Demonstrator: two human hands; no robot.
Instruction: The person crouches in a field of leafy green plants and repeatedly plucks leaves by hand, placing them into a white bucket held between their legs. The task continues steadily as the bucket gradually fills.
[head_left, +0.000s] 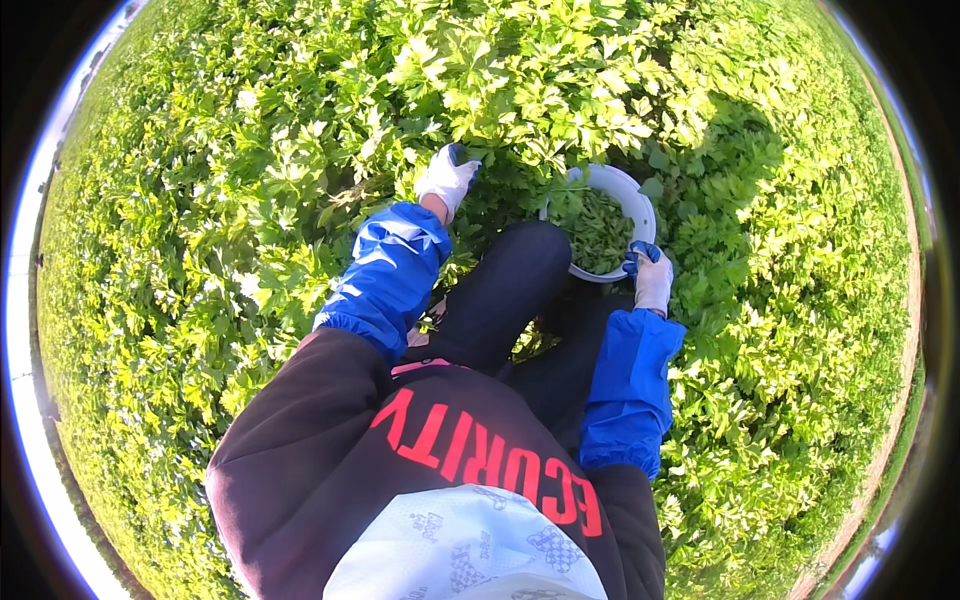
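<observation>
My left hand (450, 182), in a white knit glove with a blue coated palm, reaches in among leafy green, celery-like plants (420, 97). Its fingers are curled and partly hidden, so whatever lies in them does not show. My right hand (651, 274), gloved the same way, is closed at the near right rim of a white plastic bucket (637, 206). Inside the bucket lie many loose green leaf pieces (600, 232). Some plant leaves hang over its left rim.
My dark-trousered knee (532, 247) is bent just left of the bucket. Dense plants surround me on all sides. A shadow (727, 180) falls on the leaves right of the bucket. Along the far right runs a pale dirt strip (904, 247). Blue sleeve covers (394, 262) are on my forearms.
</observation>
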